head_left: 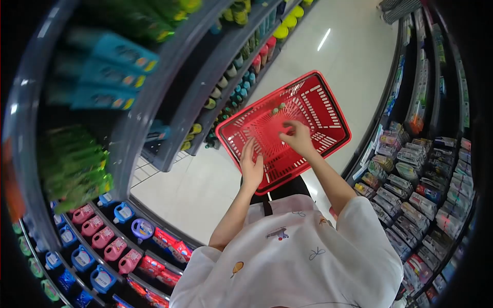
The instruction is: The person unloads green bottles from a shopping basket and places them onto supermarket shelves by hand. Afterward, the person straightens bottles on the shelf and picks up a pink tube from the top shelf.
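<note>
A red plastic shopping basket (334, 105) is in front of my body, tilted in the view, with slotted walls. Over its near left side is my left hand (251, 167), fingers stretched out and holding nothing visible. My right hand (298, 137) hovers above the middle of the basket, its fingers curved and apart, with nothing seen between them. A few small pale green spots (279, 108) show near the far wall of the basket, too small to name. What supports the basket is hidden.
Shelves (174, 102) with bottles and packs rise on the left. Detergent jugs (102, 277) line the lower left. Packaged goods (405, 179) fill the right shelves. Pale floor (354, 31) runs between them. A person's legs (400, 9) show at the far top right.
</note>
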### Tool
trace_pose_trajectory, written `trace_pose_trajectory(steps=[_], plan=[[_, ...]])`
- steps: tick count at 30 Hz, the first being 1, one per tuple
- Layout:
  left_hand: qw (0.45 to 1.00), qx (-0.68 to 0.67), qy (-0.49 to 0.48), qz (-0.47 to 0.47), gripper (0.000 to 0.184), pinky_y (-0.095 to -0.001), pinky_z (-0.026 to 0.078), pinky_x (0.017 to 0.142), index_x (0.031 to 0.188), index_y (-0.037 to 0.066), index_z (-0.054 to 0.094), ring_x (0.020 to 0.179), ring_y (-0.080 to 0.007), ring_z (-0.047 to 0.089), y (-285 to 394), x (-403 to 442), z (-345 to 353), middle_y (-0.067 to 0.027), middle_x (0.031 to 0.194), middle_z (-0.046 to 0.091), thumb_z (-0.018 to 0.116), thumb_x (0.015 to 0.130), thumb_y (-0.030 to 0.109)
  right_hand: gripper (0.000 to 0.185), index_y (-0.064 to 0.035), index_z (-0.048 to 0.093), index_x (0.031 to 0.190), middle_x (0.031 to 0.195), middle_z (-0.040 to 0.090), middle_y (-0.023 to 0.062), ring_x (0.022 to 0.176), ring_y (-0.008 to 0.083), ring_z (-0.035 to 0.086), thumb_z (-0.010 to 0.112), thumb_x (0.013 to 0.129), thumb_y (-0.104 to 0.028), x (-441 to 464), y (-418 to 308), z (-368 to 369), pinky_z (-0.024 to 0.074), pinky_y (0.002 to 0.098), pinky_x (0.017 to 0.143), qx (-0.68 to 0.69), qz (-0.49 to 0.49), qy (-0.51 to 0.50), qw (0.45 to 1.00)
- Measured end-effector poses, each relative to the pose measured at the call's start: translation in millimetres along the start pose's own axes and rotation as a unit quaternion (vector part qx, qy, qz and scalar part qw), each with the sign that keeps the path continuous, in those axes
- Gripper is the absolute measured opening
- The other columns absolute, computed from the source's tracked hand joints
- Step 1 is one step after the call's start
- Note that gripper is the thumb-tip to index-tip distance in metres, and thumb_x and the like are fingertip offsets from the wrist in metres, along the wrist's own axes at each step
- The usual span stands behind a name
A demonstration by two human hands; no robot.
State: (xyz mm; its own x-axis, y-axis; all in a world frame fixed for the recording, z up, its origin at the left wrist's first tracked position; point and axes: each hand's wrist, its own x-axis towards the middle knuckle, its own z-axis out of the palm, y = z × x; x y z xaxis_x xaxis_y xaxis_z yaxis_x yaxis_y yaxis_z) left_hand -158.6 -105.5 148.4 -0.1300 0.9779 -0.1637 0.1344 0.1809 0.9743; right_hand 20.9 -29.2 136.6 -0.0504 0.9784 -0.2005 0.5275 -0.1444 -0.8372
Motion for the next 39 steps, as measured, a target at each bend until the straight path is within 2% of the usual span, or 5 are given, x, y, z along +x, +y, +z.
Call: trace_pose_trajectory(steps=[11, 19, 23, 29, 39], plan=[[0.983, 0.144, -0.029, -0.106, 0.048, -0.0373, 0.046, 0.093, 0.129, -0.003, 0.045, 0.112, -0.03, 0.056, -189, 129, 103, -0.0238, 0.124, 0.054, 0.055, 0.082, -0.002, 0.03, 0.0046, 0.06, 0.102, 0.08, 0.063, 0.0257, 0.075, 0.0392, 0.063, 0.062, 0.078, -0.012, 73, 175, 89, 0.051, 0.0451, 0.069, -0.007, 0.122, -0.044, 0.992], [0.955, 0.242, -0.076, -0.156, 0.034, -0.0344, 0.052, 0.068, 0.116, -0.001, 0.057, 0.081, -0.0282, 0.068, -185, 131, 112, -0.0194, 0.089, 0.067, 0.061, 0.084, 0.008, 0.03, 0.0019, 0.057, 0.106, 0.093, 0.061, 0.0238, 0.088, 0.041, 0.06, 0.057, 0.076, -0.002, 75, 168, 107, 0.049, 0.0477, 0.076, -0.021, 0.103, -0.02, 0.994], [0.963, 0.227, -0.081, -0.121, 0.036, -0.0415, 0.051, 0.075, 0.114, -0.005, 0.056, 0.09, -0.0368, 0.064, -140, 102, 93, -0.0243, 0.101, 0.063, 0.062, 0.085, 0.015, 0.033, 0.0002, 0.06, 0.109, 0.1, 0.062, 0.0183, 0.092, 0.0381, 0.06, 0.061, 0.076, 0.002, 61, 155, 101, 0.0503, 0.0427, 0.079, -0.01, -0.027, 0.008, 1.0], [0.972, 0.229, -0.03, 0.048, 0.037, -0.037, 0.049, 0.087, 0.118, -0.001, 0.058, 0.106, -0.0323, 0.06, -2, 52, 22, -0.0188, 0.116, 0.06, 0.064, 0.082, 0.002, 0.026, 0.0017, 0.062, 0.1, 0.094, 0.063, 0.0154, 0.083, 0.0246, 0.065, 0.068, 0.077, -0.008, 32, 23, 3, 0.0523, 0.0333, 0.073, 0.202, -0.03, -0.211, 0.956], [0.93, 0.152, 0.239, 0.234, 0.043, -0.0338, 0.049, 0.087, 0.113, -0.005, 0.061, 0.101, -0.0254, 0.064, 165, -38, -89, -0.019, 0.107, 0.065, 0.071, 0.071, -0.005, 0.033, 0.0005, 0.065, 0.095, 0.086, 0.065, 0.0113, 0.076, 0.0189, 0.065, 0.075, 0.064, -0.006, -25, -239, -21, 0.0511, 0.0274, 0.065, 0.124, -0.356, -0.147, 0.914]])
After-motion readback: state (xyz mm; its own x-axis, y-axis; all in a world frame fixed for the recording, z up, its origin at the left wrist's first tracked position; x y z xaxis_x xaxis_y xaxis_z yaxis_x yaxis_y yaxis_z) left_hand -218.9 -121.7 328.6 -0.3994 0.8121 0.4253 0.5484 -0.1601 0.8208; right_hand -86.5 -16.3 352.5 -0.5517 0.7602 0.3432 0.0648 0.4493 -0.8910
